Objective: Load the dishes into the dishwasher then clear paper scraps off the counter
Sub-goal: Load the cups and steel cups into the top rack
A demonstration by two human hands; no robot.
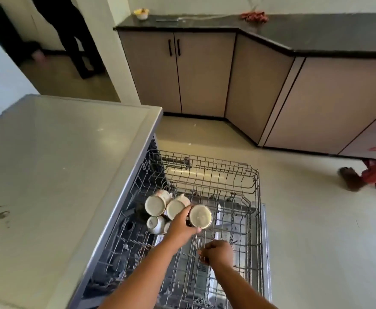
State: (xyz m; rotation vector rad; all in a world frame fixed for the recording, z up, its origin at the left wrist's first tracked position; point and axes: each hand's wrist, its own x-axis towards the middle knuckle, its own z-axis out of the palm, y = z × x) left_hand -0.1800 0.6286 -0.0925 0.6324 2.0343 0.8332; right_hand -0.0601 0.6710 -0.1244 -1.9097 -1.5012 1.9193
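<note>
The dishwasher's wire rack is pulled out in front of me. My left hand grips a white cup turned bottom up, low in the rack. Three more white cups lie beside it: one at the left, one in the middle and a smaller one nearer to me. My right hand is curled round a thin wire part of the rack just right of the held cup. The fingertips of both hands are partly hidden.
The dishwasher's grey top fills the left. A dark counter over beige cabinets runs along the back with a bowl and a red cloth. A person stands in the doorway; another's foot is at right.
</note>
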